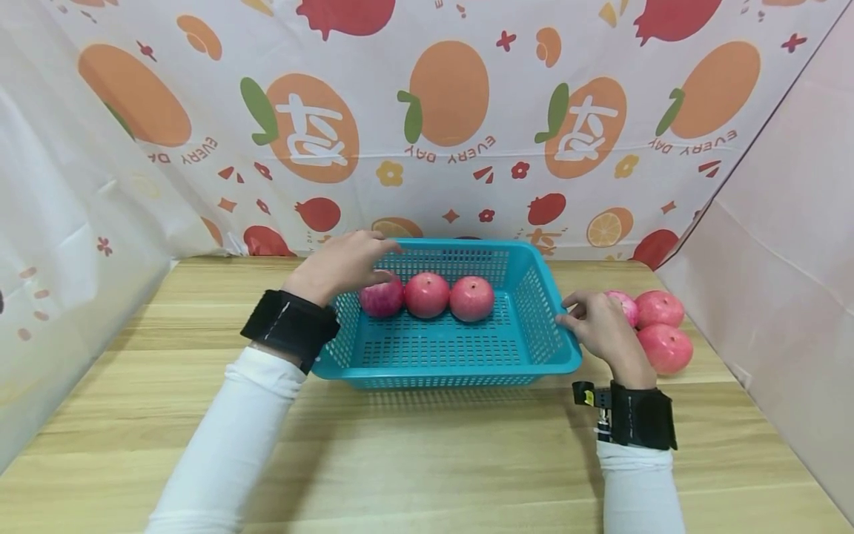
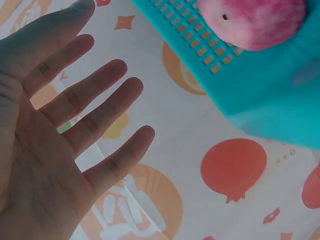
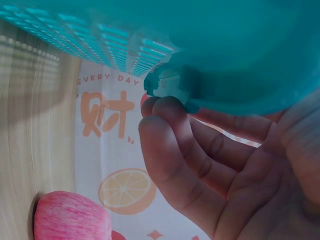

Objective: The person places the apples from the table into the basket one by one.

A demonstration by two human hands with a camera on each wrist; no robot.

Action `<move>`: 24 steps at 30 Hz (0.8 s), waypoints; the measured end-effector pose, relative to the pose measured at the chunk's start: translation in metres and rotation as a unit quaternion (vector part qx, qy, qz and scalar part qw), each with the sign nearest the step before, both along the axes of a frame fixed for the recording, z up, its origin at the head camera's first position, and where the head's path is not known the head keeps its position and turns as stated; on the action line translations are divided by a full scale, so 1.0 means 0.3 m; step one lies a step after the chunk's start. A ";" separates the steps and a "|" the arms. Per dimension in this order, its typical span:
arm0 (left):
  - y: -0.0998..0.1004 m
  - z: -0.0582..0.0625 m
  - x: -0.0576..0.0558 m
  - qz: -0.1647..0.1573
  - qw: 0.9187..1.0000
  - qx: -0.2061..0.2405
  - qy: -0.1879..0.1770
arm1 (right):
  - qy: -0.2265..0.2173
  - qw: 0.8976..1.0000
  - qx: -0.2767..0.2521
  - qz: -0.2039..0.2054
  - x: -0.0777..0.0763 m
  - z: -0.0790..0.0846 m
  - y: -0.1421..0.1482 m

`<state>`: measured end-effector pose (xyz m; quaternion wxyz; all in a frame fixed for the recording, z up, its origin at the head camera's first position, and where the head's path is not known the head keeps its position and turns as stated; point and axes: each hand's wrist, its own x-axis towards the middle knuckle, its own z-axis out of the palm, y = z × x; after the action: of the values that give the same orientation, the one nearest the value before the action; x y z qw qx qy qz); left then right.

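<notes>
A turquoise plastic basket (image 1: 434,347) with perforated walls rests on the wooden table. Inside, a darker red apple (image 1: 380,300), a middle apple (image 1: 427,295) and a right-hand apple (image 1: 471,299) line up in a row. My left hand (image 1: 342,261) hovers over the basket's left end, close to the darker apple. Its fingers extend loosely and hold nothing; in the left wrist view the palm (image 2: 55,145) shows bare. At the opposite end, my right hand (image 1: 603,325) grips the basket's rim, its curled fingers (image 3: 165,140) tucked beneath the edge.
Right of the basket, behind my right hand, a partly hidden apple (image 1: 625,304) sits beside a back apple (image 1: 659,308) and a front apple (image 1: 666,348). A fruit-printed cloth (image 1: 454,193) hangs behind the table (image 1: 427,460), with pale cloth on both sides.
</notes>
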<state>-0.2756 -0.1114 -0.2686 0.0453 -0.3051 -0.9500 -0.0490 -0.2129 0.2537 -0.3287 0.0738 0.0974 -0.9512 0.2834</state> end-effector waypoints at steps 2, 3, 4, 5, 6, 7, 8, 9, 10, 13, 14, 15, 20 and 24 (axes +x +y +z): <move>-0.014 -0.003 0.003 0.004 1.000 -0.001 -0.002 | 0.000 1.000 0.001 0.000 0.001 0.000 -0.001; -0.021 -0.006 0.004 0.005 1.000 -0.001 -0.003 | 0.001 1.000 0.001 0.000 0.001 0.000 -0.001; -0.028 -0.008 0.006 0.005 1.000 -0.001 -0.003 | 0.002 1.000 0.002 0.000 0.001 -0.001 -0.001; -0.035 -0.010 0.007 0.005 1.000 -0.001 -0.002 | 0.001 1.000 0.001 0.000 0.001 -0.001 -0.001; -0.041 -0.011 0.008 0.004 1.000 0.000 0.000 | 0.000 1.000 0.001 0.000 0.002 -0.001 -0.001; -0.047 -0.012 0.009 0.002 1.000 0.001 0.001 | 0.000 1.000 0.001 0.000 0.002 -0.001 -0.001; -0.053 -0.012 0.010 0.001 1.000 0.003 0.003 | 0.000 1.000 0.001 0.000 0.003 -0.001 -0.001; -0.058 -0.012 0.010 -0.001 1.000 0.004 0.006 | 0.000 1.000 0.000 0.000 0.003 -0.001 -0.001; -0.063 -0.012 0.012 -0.002 1.000 0.003 0.008 | -0.001 1.000 0.000 0.000 0.003 -0.001 -0.001; -0.080 -0.009 0.014 0.001 1.000 0.003 0.011 | -0.003 1.000 -0.001 0.001 0.005 0.000 -0.001; -0.085 -0.007 0.015 0.002 1.000 0.002 0.011 | -0.004 1.000 -0.002 0.001 0.005 0.001 -0.001; -0.090 -0.006 0.015 0.002 1.000 0.001 0.012 | -0.005 1.000 -0.002 0.000 0.006 0.001 0.000; -0.115 -0.003 0.019 0.006 1.000 0.001 0.016 | -0.010 1.000 0.000 -0.003 0.007 0.003 0.002; -0.139 -0.008 0.020 0.018 1.000 0.000 0.012 | -0.004 1.000 0.000 -0.002 0.005 0.001 0.001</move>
<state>-0.2695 -0.1532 -0.2709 0.0575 -0.2888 -0.9546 -0.0448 -0.2115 0.2541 -0.3283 0.0704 0.0946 -0.9515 0.2841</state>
